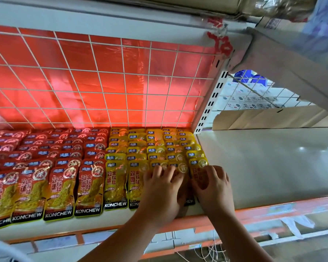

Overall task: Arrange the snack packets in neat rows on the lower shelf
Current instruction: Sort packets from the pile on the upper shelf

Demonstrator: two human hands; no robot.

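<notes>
Squaring the front row of yellow snack packets [116,184] at the right end of the stocked block on the lower shelf [254,167]. Pressing down with the left hand [159,188], fingers bent and spread across two front yellow packets, visibly gripping nothing. Resting the right hand [214,186] just beside it on the rightmost yellow packet [197,172], fingers curled over its face; not being able to tell whether pinching or merely pressing. Noting red snack packets [61,190] lying in overlapped rows to the left, touching the yellow block, both running back to the wire grid [102,82]. Judging the step as alignment of the last yellow column. Expecting the next move to call for light, even sliding pressure toward the neighbouring column, keeping lower edges level with the row and avoiding buckling the glossy pouches.
</notes>
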